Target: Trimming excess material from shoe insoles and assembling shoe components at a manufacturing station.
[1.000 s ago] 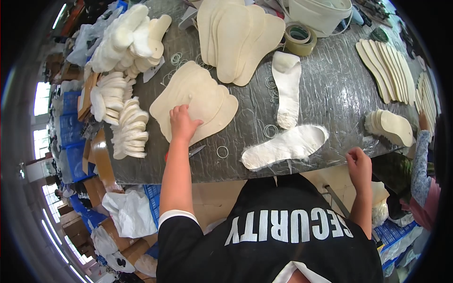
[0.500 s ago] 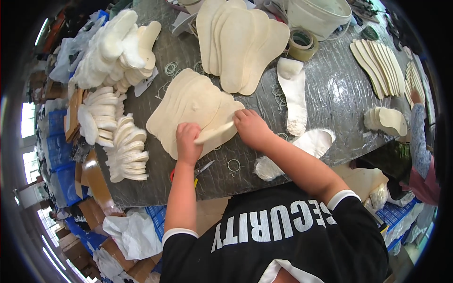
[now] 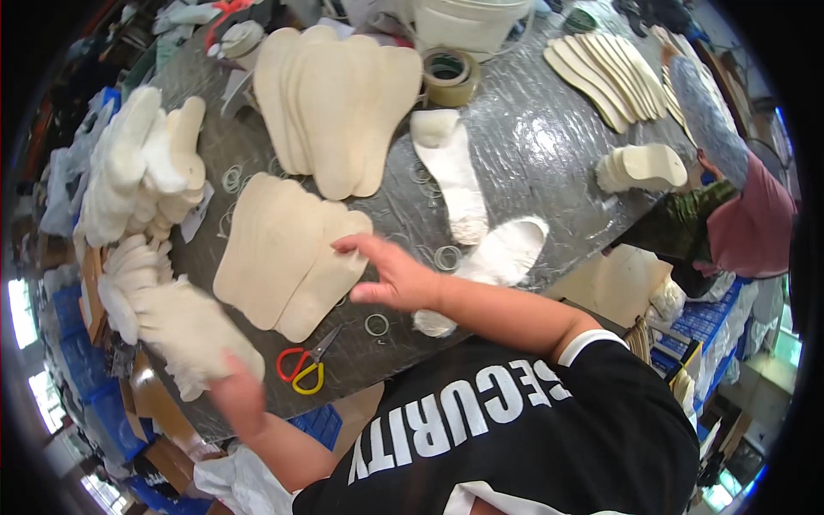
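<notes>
My left hand (image 3: 238,396), smeared by motion, holds the near end of a cream insole (image 3: 196,324). That insole is blurred too and lies over the row of fluffy white insoles (image 3: 137,257) at the table's left side. My right hand (image 3: 393,276) is open, thumb and fingers apart, at the right edge of a fanned stack of flat cream insoles (image 3: 275,249). Its fingertips hover over or touch the top insole; I cannot tell which. Scissors (image 3: 306,367) with one red and one yellow handle lie near the table's front edge, between my hands.
Another insole fan (image 3: 335,103) lies farther back, beside tape rolls (image 3: 451,75) and a white bucket (image 3: 472,24). Two fleecy insoles (image 3: 506,251) rest right of my hand. Rubber bands (image 3: 376,324) are scattered about. At the far right, a person in a pink garment (image 3: 751,219) reaches toward more insoles (image 3: 605,77).
My left hand has moved left and nearer, carrying an insole off the fan to the fluffy row. My right hand has let go and opened. The whole view has shifted.
</notes>
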`<state>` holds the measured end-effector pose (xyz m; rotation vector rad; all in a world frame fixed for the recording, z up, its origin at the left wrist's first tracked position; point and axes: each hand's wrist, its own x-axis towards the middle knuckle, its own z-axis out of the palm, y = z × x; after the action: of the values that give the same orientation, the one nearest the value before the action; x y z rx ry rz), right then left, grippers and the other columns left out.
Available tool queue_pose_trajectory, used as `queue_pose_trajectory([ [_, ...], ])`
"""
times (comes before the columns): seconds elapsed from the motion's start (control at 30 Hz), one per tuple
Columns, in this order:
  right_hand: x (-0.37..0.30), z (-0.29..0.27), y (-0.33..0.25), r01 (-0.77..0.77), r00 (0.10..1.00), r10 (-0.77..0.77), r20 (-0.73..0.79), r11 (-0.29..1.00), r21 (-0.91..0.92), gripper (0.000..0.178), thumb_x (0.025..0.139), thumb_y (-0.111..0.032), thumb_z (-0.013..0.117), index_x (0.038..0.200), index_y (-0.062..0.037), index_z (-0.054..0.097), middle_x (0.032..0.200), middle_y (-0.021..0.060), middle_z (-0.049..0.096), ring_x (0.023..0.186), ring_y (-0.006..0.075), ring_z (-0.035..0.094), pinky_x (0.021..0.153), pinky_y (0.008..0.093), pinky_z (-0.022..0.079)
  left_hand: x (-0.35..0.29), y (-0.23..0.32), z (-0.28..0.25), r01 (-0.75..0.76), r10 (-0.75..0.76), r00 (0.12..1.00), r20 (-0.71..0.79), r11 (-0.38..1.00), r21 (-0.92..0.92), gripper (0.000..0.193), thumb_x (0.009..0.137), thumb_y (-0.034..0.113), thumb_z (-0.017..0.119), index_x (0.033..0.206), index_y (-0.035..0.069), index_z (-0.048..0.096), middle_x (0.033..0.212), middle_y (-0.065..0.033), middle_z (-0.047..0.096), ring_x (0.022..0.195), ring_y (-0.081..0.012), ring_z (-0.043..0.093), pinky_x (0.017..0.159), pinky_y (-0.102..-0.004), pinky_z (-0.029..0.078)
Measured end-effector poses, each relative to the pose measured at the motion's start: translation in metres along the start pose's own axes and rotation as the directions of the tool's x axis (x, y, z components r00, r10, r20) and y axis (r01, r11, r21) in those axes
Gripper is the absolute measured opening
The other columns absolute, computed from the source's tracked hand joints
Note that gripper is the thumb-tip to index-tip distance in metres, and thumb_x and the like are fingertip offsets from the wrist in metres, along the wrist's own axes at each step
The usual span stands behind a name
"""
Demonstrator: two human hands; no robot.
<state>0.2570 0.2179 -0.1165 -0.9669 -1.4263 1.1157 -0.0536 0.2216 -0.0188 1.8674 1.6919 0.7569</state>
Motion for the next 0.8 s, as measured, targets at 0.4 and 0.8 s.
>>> queue_pose_trajectory([
  [0.4,-0.124,-0.104,-0.074,-0.438,0.758,0.65,-0.061,0.575,0.691,0.039,0.091,-0.014,0.052,0.128,-0.0035,0.044,0.104,0.0087,0.06,0.095,0.0187,0.061,0.082,0.0358,0.054,-0.065,0.158,0.182,-0.508,0.333,0.57,0.751,0.862,0.003,0.065,0.078,-0.013,0.041,0.141,-0.002,0.028,0.145,-0.0306,0.028,0.129,-0.0449,0.037,0.107,-0.0458,0.035],
  [0.8,-0.164,-0.213,-0.016,-0.542,0.76,0.511,-0.402,0.839,0.041,0.027,0.092,-0.006,0.05,0.117,-0.0036,0.061,0.076,0.0147,0.063,0.065,0.0156,0.062,0.061,0.031,0.05,-0.059,0.181,0.203,-0.127,0.112,0.683,0.722,0.991,-0.034,0.069,0.057,0.017,0.083,0.115,0.003,0.048,0.121,-0.0164,0.047,0.113,-0.0308,0.05,0.097,-0.0386,0.042],
])
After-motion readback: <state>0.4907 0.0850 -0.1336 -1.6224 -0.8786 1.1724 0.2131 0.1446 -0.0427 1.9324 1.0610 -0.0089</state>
